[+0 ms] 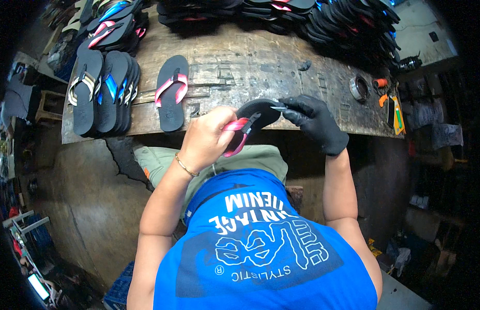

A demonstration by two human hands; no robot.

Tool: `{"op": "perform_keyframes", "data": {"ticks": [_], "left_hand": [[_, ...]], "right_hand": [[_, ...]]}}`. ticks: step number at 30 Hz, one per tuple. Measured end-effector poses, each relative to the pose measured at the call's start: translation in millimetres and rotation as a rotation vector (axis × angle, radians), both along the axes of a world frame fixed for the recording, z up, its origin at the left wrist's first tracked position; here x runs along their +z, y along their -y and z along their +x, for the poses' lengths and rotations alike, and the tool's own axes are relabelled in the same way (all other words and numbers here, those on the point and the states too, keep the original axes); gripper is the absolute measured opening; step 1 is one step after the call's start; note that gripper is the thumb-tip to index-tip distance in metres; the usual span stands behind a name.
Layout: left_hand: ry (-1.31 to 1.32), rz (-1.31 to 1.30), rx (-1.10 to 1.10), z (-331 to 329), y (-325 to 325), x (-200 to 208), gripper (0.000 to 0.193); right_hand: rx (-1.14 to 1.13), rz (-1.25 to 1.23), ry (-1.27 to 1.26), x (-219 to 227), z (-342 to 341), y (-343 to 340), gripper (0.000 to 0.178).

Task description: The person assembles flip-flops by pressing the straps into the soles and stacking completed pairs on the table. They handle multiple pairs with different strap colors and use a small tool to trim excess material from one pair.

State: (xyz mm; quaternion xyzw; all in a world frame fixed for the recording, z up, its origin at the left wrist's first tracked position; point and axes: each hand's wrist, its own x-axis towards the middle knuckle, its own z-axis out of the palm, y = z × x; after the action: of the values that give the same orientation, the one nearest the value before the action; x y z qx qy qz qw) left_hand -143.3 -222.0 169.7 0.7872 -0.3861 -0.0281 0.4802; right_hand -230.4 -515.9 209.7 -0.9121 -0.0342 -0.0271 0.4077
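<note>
My bare left hand (205,135) is closed round a black flip-flop (264,110) with a pink strap, gripping it by the strap and heel side. The sole is tilted up at the table's near edge, its toe end pointing right. My right hand (317,123), in a black glove, pinches a small metal tool with a pointed tip (277,108) against the rim of the sole at the toe. The glove hides the tool's handle, so its kind is unclear. Another pink-strapped flip-flop (172,111) lies flat on the table, left of my left hand.
Several overlapping flip-flops (85,116) lie at the wooden table's (219,67) left end. Piles of black flip-flops (353,31) line its far side. On the right sit a tape roll (359,88), an orange tool (383,99) and a green-and-yellow cutter (397,116).
</note>
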Motion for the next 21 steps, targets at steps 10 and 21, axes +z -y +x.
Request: {"op": "perform_keyframes", "data": {"ticks": [10,21], "left_hand": [[0.1,0.117,0.165,62.4,25.9,-36.0,0.069],[0.075,0.635,0.818,89.7,-31.6,-88.6,0.082]], "right_hand": [[-0.433,0.414,-0.002,-44.0,-24.7,11.1,0.029],[-0.812,0.758,0.055,-75.4,-82.3,67.6,0.027]]}}
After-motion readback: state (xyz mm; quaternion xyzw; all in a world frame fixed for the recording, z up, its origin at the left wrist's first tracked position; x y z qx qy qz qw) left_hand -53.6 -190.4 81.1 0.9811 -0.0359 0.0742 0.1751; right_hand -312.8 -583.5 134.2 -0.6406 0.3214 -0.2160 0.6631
